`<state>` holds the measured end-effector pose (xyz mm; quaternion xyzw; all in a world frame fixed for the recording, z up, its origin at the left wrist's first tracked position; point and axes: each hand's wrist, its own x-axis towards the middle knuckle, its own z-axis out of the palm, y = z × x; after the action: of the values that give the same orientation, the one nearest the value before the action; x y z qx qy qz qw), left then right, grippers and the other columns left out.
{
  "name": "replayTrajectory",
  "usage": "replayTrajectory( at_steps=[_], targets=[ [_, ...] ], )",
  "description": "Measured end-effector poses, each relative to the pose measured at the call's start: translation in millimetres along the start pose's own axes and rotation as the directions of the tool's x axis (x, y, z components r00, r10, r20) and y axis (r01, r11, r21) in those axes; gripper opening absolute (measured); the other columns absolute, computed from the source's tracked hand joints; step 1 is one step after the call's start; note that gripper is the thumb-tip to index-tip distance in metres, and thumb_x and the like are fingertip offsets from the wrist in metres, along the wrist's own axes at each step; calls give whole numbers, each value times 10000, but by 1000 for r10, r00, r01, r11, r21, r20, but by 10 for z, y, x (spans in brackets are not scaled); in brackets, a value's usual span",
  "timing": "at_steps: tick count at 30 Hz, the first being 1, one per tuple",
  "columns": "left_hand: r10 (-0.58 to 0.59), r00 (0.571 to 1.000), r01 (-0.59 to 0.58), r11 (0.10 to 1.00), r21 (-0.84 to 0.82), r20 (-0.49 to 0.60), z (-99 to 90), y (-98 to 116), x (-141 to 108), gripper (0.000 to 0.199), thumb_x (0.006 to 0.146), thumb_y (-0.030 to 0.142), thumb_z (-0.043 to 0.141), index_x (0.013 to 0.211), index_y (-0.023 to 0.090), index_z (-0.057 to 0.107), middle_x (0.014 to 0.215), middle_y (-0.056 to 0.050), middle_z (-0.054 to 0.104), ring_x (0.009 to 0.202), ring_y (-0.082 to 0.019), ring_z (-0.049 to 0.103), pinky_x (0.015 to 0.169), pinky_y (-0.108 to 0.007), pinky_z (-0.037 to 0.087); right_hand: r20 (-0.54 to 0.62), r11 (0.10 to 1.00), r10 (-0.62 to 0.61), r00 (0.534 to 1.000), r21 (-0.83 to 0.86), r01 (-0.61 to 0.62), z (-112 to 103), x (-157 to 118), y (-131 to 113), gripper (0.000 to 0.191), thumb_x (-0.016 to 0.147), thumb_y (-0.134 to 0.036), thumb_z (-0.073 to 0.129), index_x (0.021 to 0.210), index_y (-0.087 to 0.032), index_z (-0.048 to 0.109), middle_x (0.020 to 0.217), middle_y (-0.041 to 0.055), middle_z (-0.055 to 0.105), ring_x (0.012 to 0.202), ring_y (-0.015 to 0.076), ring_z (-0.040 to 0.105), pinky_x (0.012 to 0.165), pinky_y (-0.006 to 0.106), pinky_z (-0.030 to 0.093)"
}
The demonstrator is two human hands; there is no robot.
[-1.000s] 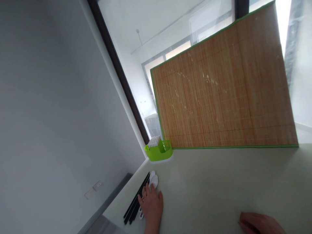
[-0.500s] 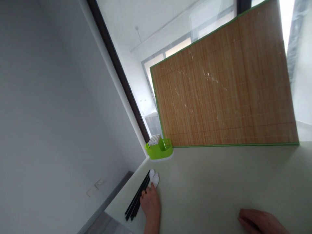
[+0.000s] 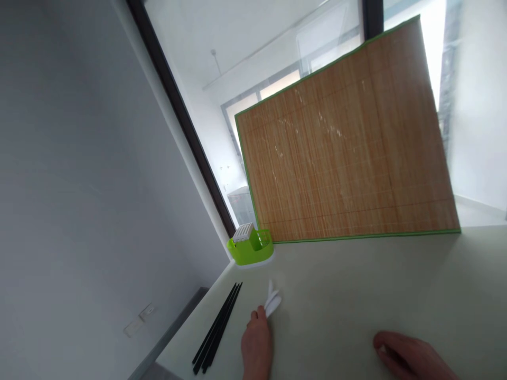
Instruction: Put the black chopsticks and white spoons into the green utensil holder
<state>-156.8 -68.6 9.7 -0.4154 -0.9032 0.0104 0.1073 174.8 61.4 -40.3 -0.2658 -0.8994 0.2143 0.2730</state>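
Note:
My left hand (image 3: pixel 256 340) is closed around the handles of several white spoons (image 3: pixel 272 302). Their bowls stick out beyond my fingertips, fanned a little apart, while the handles are hidden in the hand. To the left of this hand, several black chopsticks (image 3: pixel 217 330) lie together in a slanted bundle on the table. My right hand (image 3: pixel 410 354) rests low on the right side, its fingers curled and closed; whether anything is inside them I cannot make out.
A bright green utensil caddy (image 3: pixel 250 252) with a white slatted part stands at the table's (image 3: pixel 325 295) far left corner. Behind it, a bamboo mat (image 3: pixel 344 153) with green edging leans upright against a window. A grey wall (image 3: pixel 99 184) rises on the left.
My left hand has taken hold of the white spoons and moved them right, away from the chopsticks. The chopsticks stay on the table. The camera view has shifted slightly.

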Motion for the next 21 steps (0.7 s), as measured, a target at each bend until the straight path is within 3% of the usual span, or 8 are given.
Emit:
replayTrajectory(
  at_steps=[1, 4, 7, 10, 15, 17, 21],
  targets=[
    [45, 998, -45, 999, -18, 32, -42, 159, -55, 385, 901, 27, 284, 1124, 174, 560, 959, -81, 617, 820, -172, 652, 648, -245, 456, -50, 1000, 0, 999, 9, 0, -17, 5, -3, 195, 885, -314, 497, 1038, -278, 613, 825, 11, 679, 698, 169, 654, 652, 252, 514],
    [189, 977, -181, 980, -78, 99, -179, 749, -263, 376, 901, 41, 323, 1138, 210, 562, 939, -74, 635, 823, -186, 668, 657, -254, 481, -231, 1000, -11, 973, 5, 12, -73, 23, -33, 530, 836, -312, 566, 1338, -268, 400, 1163, 75, 600, 929, 199, 635, 800, 295, 523],
    [296, 947, -277, 949, -151, 123, -301, 1357, -483, 402, 894, 49, 360, 1196, 231, 551, 952, -87, 645, 828, -209, 677, 671, -282, 509, -344, 998, -40, 938, -61, 20, -111, 32, -78, 684, 835, -367, 576, 1428, -242, 259, 1391, 134, 412, 1215, 272, 474, 983, 412, 438],
    [359, 924, -323, 916, -236, 130, -385, 1823, -660, 432, 893, 51, 363, 1250, 223, 534, 989, -118, 642, 862, -229, 675, 709, -313, 522, -338, 992, -37, 941, -125, -5, -123, 41, -83, 637, 871, -386, 540, 1434, -256, 272, 1443, 129, 348, 1305, 290, 361, 1031, 468, 385],
    [395, 902, -317, 880, -353, 174, -356, 2247, -893, 485, 887, 38, 281, 1261, 199, 546, 1020, -173, 618, 901, -279, 654, 742, -399, 508, -244, 989, 62, 968, -115, -92, -107, 85, 36, 268, 943, -308, 415, 1127, -261, 604, 1289, 94, 528, 1185, 249, 497, 984, 435, 437],
    [378, 903, -278, 878, -390, 206, -277, 2347, -1000, 501, 878, 45, 274, 1281, 185, 536, 1047, -202, 600, 933, -303, 636, 755, -433, 500, -214, 989, 85, 973, -100, -108, -100, 99, 77, 270, 935, -243, 390, 1022, -242, 645, 1208, 89, 581, 1142, 238, 530, 973, 421, 448],
    [357, 888, -215, 879, -426, 288, -128, 2432, -1212, 501, 829, 116, 421, 1324, 127, 496, 1112, -252, 561, 1035, -344, 568, 809, -481, 478, -192, 987, 86, 978, -116, -110, -111, 100, 86, 331, 867, -133, 396, 1057, -245, 643, 1227, 78, 575, 1152, 227, 524, 989, 416, 435]
  ],
)
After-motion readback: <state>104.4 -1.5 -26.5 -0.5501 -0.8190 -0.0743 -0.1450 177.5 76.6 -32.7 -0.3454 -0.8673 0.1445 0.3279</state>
